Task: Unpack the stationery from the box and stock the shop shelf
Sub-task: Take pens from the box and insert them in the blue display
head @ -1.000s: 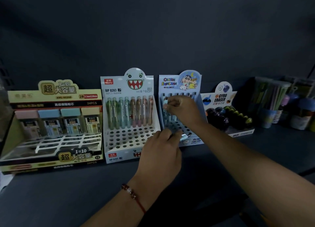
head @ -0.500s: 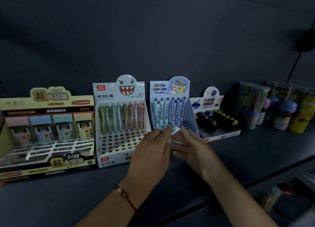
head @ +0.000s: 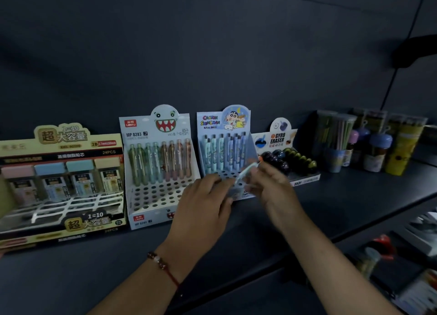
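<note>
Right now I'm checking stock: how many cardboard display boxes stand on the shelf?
4, in a row: lead box far left, monster pencil box, cartoon pen box, gyro eraser box. More may be out of view.

A dark grey shelf (head: 331, 203) is lined with display boxes: a cream-and-black lead-refill box (head: 61, 184) with pink, blue, teal and beige caps; a white pencil box (head: 160, 168) marked by a red-mouthed monster, its pencils green to copper; a pale blue cartoon box (head: 224, 135) of mint and lilac pens. A red beaded bracelet (head: 163, 266) is worn at the left wrist.
</note>
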The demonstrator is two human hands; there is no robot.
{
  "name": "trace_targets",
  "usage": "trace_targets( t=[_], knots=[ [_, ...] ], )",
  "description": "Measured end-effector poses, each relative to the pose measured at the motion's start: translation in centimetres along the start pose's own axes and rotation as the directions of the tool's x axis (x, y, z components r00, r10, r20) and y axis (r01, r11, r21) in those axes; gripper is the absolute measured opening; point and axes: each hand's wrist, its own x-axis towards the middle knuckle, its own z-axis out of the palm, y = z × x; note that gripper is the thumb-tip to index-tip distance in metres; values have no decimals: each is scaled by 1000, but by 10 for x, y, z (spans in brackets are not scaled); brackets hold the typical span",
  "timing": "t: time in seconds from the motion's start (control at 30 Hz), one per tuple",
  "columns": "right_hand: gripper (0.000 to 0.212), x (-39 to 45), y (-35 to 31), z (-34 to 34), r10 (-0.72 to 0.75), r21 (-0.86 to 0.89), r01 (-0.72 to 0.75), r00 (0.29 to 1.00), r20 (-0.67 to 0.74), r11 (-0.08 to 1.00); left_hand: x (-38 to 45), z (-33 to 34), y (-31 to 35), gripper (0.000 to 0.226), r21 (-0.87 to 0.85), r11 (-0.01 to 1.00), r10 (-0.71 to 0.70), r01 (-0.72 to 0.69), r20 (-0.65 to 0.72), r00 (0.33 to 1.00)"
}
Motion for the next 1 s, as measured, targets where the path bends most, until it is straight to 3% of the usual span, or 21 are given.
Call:
trace_targets(
  t=[0.1, 0.2, 0.37, 0.77, 1.0],
  knots=[
    [22, 25, -36, -1, -150, -193, 147, 989, -4, 970, -2, 2, 3, 48, 109, 994, -15, 6, 86, 996],
    [25, 48, -61, 10, -294, -438, 306, 951, 96, 845, 0, 3, 10, 62, 182, 982, -93, 44, 272, 958],
    [27, 81, -42, 25, -302, -682, 386, 921, 246, 621, -2, 8, 6, 70, 245, 968, -164, 58, 437, 885],
    [31, 109, -9, 37, -130, -763, 336, 939, 320, 552, -1, 10, -1, 72, 242, 966, -206, 92, 501, 841],
    [27, 113, 1, 49, -158, -814, 299, 954, 254, 497, 0, 9, 0, 74, 243, 966, -201, 88, 492, 847]
  ],
)
